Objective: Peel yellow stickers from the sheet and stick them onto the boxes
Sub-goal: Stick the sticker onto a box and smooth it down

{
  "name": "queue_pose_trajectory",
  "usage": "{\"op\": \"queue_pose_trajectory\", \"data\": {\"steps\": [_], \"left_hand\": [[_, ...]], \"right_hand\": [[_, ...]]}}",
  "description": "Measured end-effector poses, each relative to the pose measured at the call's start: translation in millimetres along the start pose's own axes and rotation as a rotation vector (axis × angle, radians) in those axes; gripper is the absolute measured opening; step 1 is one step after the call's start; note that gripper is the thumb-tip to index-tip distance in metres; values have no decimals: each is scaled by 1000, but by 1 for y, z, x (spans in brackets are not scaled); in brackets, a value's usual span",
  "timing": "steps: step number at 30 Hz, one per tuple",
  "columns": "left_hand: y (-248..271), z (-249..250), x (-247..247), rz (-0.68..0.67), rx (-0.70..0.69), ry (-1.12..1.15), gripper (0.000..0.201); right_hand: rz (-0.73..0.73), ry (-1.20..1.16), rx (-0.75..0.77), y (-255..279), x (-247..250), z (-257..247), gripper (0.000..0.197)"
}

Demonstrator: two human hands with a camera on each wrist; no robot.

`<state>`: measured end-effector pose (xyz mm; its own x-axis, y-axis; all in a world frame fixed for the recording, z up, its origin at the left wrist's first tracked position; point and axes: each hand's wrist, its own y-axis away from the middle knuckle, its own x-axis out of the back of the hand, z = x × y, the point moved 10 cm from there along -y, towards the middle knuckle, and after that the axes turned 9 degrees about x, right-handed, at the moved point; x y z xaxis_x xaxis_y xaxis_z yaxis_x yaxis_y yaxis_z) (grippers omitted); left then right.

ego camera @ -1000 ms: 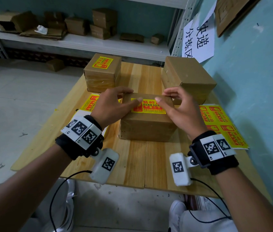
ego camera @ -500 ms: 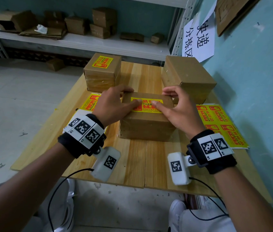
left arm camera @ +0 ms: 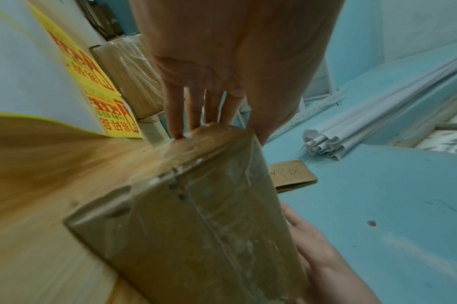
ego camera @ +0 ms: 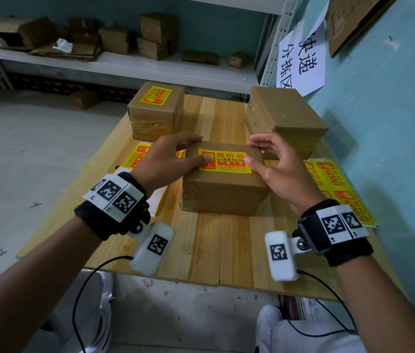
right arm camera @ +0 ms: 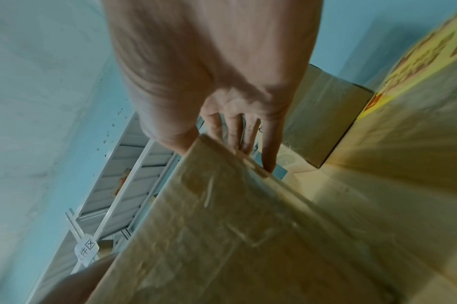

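A brown cardboard box (ego camera: 223,194) sits mid-table with a yellow sticker (ego camera: 226,161) lying flat on its top. My left hand (ego camera: 196,149) presses its thumb on the sticker's left end, while its straight fingers (left arm camera: 175,115) touch the box's far left corner. My right hand (ego camera: 253,152) mirrors it: thumb on the sticker's right end, fingers (right arm camera: 269,148) over the far right corner. Neither hand holds anything. One yellow sticker sheet (ego camera: 135,155) lies partly under my left wrist, another sheet (ego camera: 339,184) lies at the right edge.
A box with a yellow sticker on top (ego camera: 155,115) stands at the back left and a plain box (ego camera: 285,118) at the back right, close to the blue wall (ego camera: 379,123). Behind the wooden table (ego camera: 209,245) runs a white shelf (ego camera: 125,64) holding cardboard.
Both thumbs have slid apart along the sticker, from its middle towards its two ends. The box has stayed in place.
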<state>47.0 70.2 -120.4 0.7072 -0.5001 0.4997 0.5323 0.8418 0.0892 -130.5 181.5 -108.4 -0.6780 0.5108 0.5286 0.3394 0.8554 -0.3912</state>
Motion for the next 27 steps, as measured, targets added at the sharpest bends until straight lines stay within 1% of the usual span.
{"op": "queue_pose_trajectory", "data": {"steps": [2,3,4,6,8,12,15,17,18,20,24,27], "left_hand": [[-1,-2,0,-17,8,39,48],[-1,-2,0,-22,7,37,49],[-1,-3,-1,-26,7,17,54],[-1,-4,-3,-36,7,-39,69],[-2,-5,-3,-49,6,-44,75],[-1,-6,-3,-91,9,29,71],[-2,-8,-3,-122,17,72,66],[-2,-8,-2,-136,20,95,58],[-2,-7,-1,-130,19,106,52],[-3,-6,2,-71,10,125,44],[-4,-3,7,83,-12,94,41],[-6,-1,9,135,-24,85,36]], "right_hand": [[-6,-25,-14,0,1,4,34],[-11,-26,-15,0,1,4,34],[-21,-19,-10,0,-1,2,36],[-49,6,2,2,-5,-1,48],[-65,25,10,4,-7,-3,56],[-75,-27,10,3,-3,-1,54],[-88,-75,7,3,0,1,47],[-85,-110,-8,3,1,3,41],[-73,-116,-16,2,1,4,37],[-16,-91,-20,0,3,5,31],[115,5,20,-4,3,-2,36],[160,47,31,-6,3,-4,32]]}}
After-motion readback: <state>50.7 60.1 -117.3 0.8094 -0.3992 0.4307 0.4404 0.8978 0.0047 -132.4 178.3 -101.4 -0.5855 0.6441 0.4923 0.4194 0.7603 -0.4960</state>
